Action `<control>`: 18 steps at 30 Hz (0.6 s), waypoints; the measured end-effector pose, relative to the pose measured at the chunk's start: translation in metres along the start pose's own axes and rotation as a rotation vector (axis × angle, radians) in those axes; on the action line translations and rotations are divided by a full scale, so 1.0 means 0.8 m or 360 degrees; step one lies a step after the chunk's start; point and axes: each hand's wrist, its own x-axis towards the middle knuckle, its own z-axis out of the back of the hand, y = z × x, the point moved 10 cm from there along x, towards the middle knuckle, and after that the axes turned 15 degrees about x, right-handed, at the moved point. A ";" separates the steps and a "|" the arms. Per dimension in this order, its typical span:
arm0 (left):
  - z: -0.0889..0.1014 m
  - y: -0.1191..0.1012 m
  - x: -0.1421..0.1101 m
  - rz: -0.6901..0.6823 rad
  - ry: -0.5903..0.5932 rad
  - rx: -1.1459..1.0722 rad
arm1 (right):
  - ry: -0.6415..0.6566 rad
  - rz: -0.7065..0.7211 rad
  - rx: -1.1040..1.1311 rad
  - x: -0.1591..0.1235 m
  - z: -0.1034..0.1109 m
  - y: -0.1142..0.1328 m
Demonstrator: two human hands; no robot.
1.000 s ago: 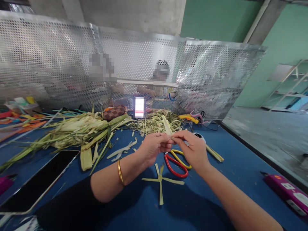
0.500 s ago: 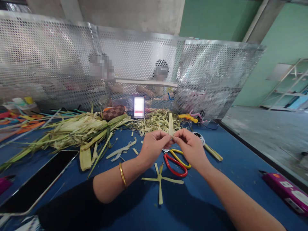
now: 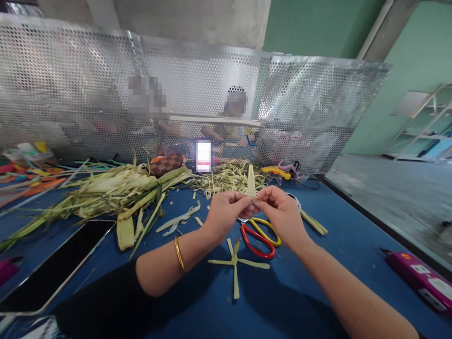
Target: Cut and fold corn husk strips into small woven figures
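Observation:
Between my two hands a pale green leaf strip (image 3: 251,181) stands upright, its lower end pinched in my fingertips. My left hand (image 3: 226,212), with a gold bangle on the wrist, is closed on the strip from the left. From the other side my right hand (image 3: 281,214) pinches it too, fingertips meeting the left ones. Scissors (image 3: 259,252) with one red and one yellow handle loop lie just under my hands, their blades mostly hidden. Nearer to me, a star-shaped piece of joined leaf strips (image 3: 235,261) lies flat on the blue table (image 3: 282,301).
A heap of long green leaves (image 3: 116,188) lies at left, beside a dark-screened tablet or phone (image 3: 60,263). Shredded strips (image 3: 229,176) and a yellow-handled tool (image 3: 277,172) lie at the back. A purple device (image 3: 420,280) is at right. Two people sit behind a perforated metal screen (image 3: 208,75).
The strip's face has turned a little more toward me and looks wider. My hands stay together in nearly the same place; the things on the table have not moved.

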 end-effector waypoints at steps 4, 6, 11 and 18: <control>-0.001 0.007 -0.001 0.0102 0.0025 -0.0141 | 0.0120 0.0168 -0.0139 -0.002 -0.007 0.016; -0.001 0.010 -0.002 0.0141 0.0034 -0.0202 | 0.0152 0.0277 -0.0293 -0.004 -0.010 0.026; -0.010 0.021 -0.004 0.0312 0.0130 -0.0345 | 0.0182 0.0530 -0.0576 -0.010 -0.016 0.045; 0.004 0.013 -0.003 0.0169 -0.0029 -0.0190 | 0.0158 0.0534 -0.0658 -0.012 -0.017 0.041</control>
